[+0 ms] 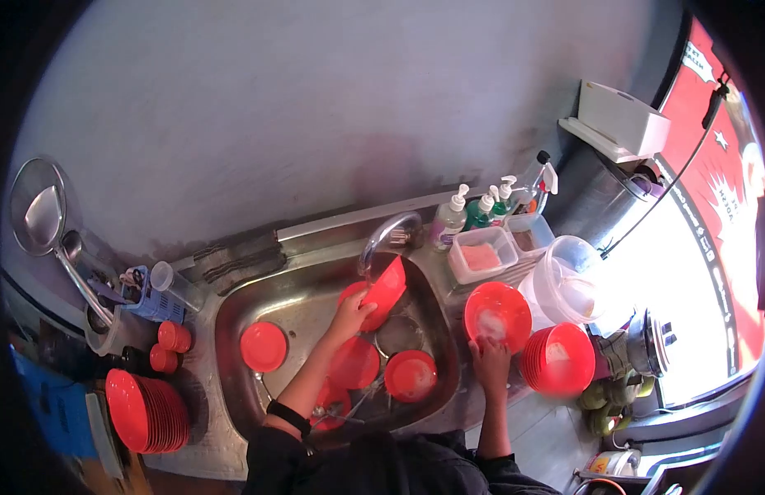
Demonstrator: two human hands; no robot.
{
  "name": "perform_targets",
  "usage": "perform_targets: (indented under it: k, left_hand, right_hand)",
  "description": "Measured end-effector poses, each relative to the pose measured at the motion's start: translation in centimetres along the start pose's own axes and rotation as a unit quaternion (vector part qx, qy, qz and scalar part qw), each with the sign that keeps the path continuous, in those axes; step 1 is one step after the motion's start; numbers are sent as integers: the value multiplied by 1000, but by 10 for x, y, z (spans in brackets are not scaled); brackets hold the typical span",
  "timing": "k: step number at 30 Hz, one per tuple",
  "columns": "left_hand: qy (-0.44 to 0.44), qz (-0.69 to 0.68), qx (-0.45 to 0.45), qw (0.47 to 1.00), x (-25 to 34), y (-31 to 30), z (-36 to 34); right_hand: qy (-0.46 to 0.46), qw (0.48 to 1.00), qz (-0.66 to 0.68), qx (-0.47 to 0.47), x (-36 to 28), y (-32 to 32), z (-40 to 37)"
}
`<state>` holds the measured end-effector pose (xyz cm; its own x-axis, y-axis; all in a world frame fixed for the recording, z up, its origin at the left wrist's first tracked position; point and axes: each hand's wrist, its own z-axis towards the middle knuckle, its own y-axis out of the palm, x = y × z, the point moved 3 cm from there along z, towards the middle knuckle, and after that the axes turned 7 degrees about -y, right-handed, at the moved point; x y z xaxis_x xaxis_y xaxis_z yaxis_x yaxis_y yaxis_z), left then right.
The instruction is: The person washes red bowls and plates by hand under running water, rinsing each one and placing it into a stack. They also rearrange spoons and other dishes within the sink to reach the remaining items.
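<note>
Sink station, looking down.

Left grip was closed on the lower edge of a red plate, thumb on one face and fingers behind it. The plate stood tilted on edge right under the tap, above the sink. I could not tell whether water was running.

Right grip lay on the near rim of a red bowl, which sat on the surface just right of the sink. The fingers reached over the rim, but I cannot tell if they were clasping it or only resting there. A stack of red bowls stood just beside it.

More red plates lay loose in the sink, one at the left and one near the front. Soap bottles stood behind the tap.

Risks as I judged them:
- The plate was held by one edge only. Wet or soapy, it could slide out of the pinch and drop onto the plates below.
- Its steep tilt under the tap could throw water forward over the sink rim onto the surface.
- Both grips were busy and well apart. Watching the plate, I could nudge the bowl into the stack, or drag it over the sink edge.
- The loose plates below left little clear room to set the held one down flat, so it could rock or skid.
</note>
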<state>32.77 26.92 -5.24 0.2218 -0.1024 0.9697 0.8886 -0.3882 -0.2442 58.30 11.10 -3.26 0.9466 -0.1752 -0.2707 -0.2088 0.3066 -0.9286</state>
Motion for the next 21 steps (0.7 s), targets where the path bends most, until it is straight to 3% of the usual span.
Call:
perform_targets:
  k: [1,3,4,6,7,12,15,19,21]
  left_hand:
    - [-1,0,5,1000,0,-1,-2]
    - [-48,-216,26,975,0,-5,-5]
    - [-46,-215,31,975,2,-8,-8]
    - [-102,-388,47,915,3,-15,-15]
    - [-97,-386,52,916,2,-20,-17]
    - [-162,-581,91,793,-16,-37,-31]
    - [-141,-639,76,752,-9,-32,-36]
    - [-104,-621,66,774,6,-21,-31]
    - [-126,-537,79,830,3,-14,-28]
  right_hand:
    - [-4,1000,1,-2,-2,-2,2]
    - [13,999,20,-32,-5,-4,6]
    - [8,999,21,-31,-3,-2,7]
    - [-4,1000,-1,-11,1,4,7]
    - [-10,1000,2,-8,2,5,8]
    - [-22,1000,0,-16,-1,6,10]
    - [-26,998,-42,-31,1,14,12]
    - [-34,999,-40,-9,4,20,11]
    - [-34,998,-53,-20,9,24,10]
